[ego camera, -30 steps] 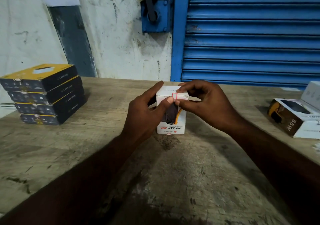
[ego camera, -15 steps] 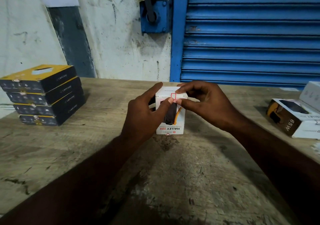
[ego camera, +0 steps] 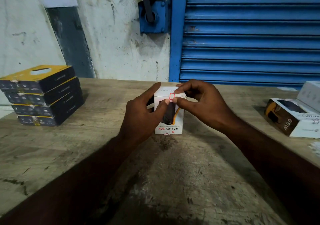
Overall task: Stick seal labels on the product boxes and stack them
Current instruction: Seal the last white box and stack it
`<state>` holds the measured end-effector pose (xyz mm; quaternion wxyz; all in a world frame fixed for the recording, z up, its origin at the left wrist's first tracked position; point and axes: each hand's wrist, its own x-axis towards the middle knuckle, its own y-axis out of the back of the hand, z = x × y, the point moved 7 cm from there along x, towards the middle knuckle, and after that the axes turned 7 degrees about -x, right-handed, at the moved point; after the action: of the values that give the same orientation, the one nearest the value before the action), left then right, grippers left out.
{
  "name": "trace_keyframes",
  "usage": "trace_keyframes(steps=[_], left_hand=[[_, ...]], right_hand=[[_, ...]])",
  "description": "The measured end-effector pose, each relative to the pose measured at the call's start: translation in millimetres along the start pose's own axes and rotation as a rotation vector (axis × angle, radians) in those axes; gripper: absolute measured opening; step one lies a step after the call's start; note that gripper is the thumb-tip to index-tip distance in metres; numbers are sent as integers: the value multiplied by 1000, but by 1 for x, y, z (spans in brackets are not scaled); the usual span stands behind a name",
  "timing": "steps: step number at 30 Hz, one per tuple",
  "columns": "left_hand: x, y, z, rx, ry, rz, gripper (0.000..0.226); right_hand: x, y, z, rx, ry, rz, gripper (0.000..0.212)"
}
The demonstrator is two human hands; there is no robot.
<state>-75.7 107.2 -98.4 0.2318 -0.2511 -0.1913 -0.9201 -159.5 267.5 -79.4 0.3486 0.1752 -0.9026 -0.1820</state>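
A white product box printed "HALLEY 20K" stands upright on the wooden table in the middle of the view. A small red-edged seal label lies over its top front edge. My left hand grips the box's left side, thumb on the front face just below the label. My right hand pinches the label at the box's top edge, index finger above and thumb below it.
A stack of several black-and-yellow boxes sits at the table's left. White and brown boxes marked "65W" lie at the right edge. A blue roller shutter and a scuffed white wall stand behind the table.
Barely anything differs: both hands stay on the box, and the fingertips have closed in slightly tighter around the label at the top edge.
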Motion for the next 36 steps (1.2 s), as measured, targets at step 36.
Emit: trace_keyframes(steps=[36], left_hand=[[-1, -1, 0, 18, -13, 21, 56]], right_hand=[[-1, -1, -1, 28, 13, -34, 15]])
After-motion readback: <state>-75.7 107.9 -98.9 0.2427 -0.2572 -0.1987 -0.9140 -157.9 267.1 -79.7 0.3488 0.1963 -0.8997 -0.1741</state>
